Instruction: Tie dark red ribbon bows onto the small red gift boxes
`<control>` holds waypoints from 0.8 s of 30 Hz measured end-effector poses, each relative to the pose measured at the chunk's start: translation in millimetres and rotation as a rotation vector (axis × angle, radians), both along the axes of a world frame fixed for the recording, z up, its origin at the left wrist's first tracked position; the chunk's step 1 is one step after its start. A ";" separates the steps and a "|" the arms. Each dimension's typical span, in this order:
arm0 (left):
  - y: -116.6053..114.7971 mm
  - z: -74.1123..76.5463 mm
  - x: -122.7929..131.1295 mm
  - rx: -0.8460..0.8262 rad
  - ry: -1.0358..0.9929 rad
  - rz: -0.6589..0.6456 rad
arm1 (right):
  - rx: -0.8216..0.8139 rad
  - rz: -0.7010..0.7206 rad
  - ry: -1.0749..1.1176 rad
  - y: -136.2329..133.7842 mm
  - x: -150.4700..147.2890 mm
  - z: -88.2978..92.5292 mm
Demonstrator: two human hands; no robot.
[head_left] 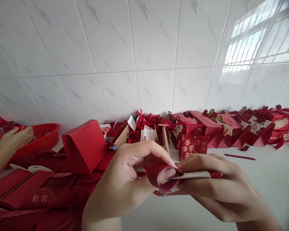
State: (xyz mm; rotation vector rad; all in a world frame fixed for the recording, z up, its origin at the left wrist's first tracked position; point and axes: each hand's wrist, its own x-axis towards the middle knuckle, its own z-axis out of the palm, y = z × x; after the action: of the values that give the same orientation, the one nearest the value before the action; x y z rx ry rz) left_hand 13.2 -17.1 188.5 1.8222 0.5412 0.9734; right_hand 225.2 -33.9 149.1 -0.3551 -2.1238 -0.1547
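Note:
My left hand (127, 173) is closed around a dark red strap (155, 175) bent into a loop, with the thumb inside the loop and the forefinger over its top. In my right hand (221, 183) a thin card (197, 175), pale with a red end, is pinched between the fingers, edge toward me. The strap's end meets the card where both hands come together; fingers hide the join. Partly covered below the hands is a red printed piece (169, 192). Just behind them stands a small red box with pale writing (194, 146).
Finished-looking red gift boxes (211, 126) line the wall to the right. A loose strap (240, 157) lies on the white table (262, 183). Ribbons fill a carton (122, 136) behind. At left are a plain red box (84, 146), stacked flat boxes (19, 189), a red basin (51, 133) and another person's hand (14, 139).

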 end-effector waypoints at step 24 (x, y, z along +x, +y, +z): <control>2.6 -2.2 -5.4 0.296 -0.047 -0.130 | 0.030 -0.029 0.005 -5.2 0.6 2.0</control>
State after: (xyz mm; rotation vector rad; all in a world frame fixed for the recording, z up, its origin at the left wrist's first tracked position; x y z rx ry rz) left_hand 7.8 -14.5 186.3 2.0612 0.2549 1.0471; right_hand 225.8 -39.2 151.1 -0.3678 -2.1098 -0.2022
